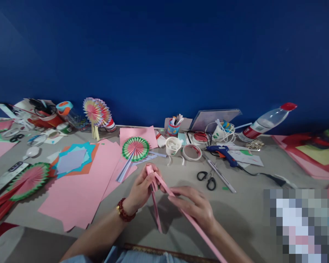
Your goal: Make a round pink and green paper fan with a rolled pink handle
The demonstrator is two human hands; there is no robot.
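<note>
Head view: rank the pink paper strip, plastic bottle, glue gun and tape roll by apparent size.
1. pink paper strip, though it is nearest the camera, so its rank is unsure
2. plastic bottle
3. glue gun
4. tape roll

The flat grey table (178, 173) bears pink paper sheets (79, 193) left of the fingers (181, 192) and black-handled steel scissors (208, 179) to their right.
</note>
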